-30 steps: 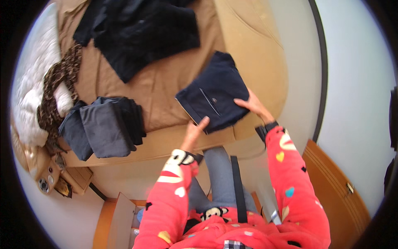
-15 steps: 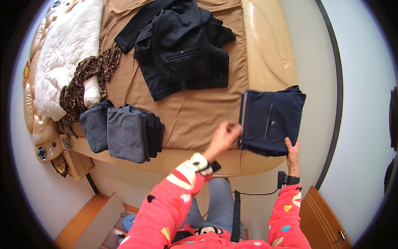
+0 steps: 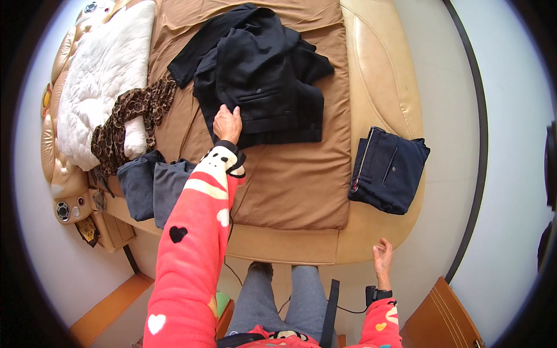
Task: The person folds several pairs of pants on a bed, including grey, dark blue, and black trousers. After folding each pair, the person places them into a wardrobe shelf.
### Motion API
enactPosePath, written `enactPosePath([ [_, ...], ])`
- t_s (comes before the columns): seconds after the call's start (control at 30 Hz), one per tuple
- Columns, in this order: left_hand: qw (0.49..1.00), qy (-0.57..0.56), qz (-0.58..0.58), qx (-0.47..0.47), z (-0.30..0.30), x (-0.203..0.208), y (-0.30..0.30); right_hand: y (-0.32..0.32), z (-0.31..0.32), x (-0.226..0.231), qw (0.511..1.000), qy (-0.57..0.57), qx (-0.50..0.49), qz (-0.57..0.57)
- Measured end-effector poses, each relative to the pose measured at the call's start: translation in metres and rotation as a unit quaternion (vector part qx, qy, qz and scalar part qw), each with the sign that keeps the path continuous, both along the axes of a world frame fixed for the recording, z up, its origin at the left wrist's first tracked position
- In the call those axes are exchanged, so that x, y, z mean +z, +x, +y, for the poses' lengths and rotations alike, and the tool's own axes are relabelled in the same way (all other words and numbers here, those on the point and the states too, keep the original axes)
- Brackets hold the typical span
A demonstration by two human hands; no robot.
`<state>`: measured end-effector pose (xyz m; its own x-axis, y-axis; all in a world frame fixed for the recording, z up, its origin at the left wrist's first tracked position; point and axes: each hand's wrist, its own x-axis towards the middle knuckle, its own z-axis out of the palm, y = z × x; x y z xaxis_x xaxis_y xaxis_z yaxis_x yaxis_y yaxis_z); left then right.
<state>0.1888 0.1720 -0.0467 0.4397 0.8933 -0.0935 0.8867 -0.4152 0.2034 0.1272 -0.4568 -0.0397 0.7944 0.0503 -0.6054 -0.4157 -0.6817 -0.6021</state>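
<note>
My left hand [image 3: 227,124] reaches forward over the bed and pinches the near left edge of some black trousers [image 3: 255,110], which lie in a loose heap with other black clothing. Its fingertips partly sink into the dark cloth. My right hand [image 3: 383,256] hangs beyond the bed's near edge at the right, empty, with its fingers loosely bent and apart. Dark navy folded trousers [image 3: 394,171] rest on the padded bed rim just ahead of it. Folded grey trousers [image 3: 168,182] are partly covered by my left sleeve.
A brown sheet [image 3: 290,197] covers the mattress inside a beige padded frame [image 3: 383,69]. To the left lie a white quilt [image 3: 104,81] and a leopard-print cloth [image 3: 130,116]. A bluish-grey folded garment [image 3: 138,185] sits beside them. An orange-brown wooden panel [image 3: 444,313] stands at lower right.
My left hand has left the navy trousers and swung left and forward to the black trousers. My right hand has let go of the navy trousers and drawn back toward me.
</note>
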Motion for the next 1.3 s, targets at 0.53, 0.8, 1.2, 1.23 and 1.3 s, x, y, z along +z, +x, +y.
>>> enactPosePath([
  [0.53, 0.629, -0.563, -0.106, -0.526, -0.251, 0.178, -0.223, 0.041, 0.158, 0.035, 0.88, 0.351, 0.009, 0.32],
  [0.8, 0.622, -0.607, -0.099, -0.485, -0.326, 0.147, -0.303, -0.015, 0.248, -0.003, 0.917, 0.3, 0.073, 0.252],
  [1.2, 0.515, -0.717, -0.177, -0.434, -0.375, 0.205, -0.315, -0.057, 0.206, 0.05, 0.777, 0.311, -0.014, 0.547],
  [1.23, 0.496, -0.731, -0.164, -0.439, -0.37, 0.201, -0.318, -0.057, 0.202, 0.053, 0.764, 0.324, -0.012, 0.558],
  [1.3, 0.403, -0.832, -0.144, -0.354, -0.343, 0.18, -0.324, -0.055, 0.192, 0.061, 0.746, 0.246, -0.067, 0.616],
])
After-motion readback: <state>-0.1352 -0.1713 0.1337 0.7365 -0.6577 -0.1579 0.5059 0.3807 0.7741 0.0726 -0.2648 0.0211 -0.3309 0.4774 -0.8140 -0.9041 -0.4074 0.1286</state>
